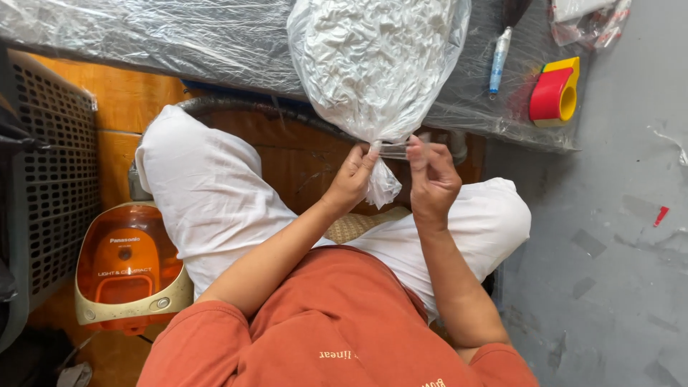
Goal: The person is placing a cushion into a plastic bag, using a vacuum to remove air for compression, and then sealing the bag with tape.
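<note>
While you sit by the plastic-covered table (179, 43) on a grey floor (609, 251), the bag (373, 64) stands tall against it, neck down, your left hand (351, 175) and right hand (430, 175) pinching clear tape (393, 149) at its neck

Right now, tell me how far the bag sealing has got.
Done: the clear plastic bag is stuffed with white filling and its neck is gathered tight. In hand: the left hand and right hand stretch a strip of clear tape at the neck. Left: the tape is not yet wrapped around.
</note>
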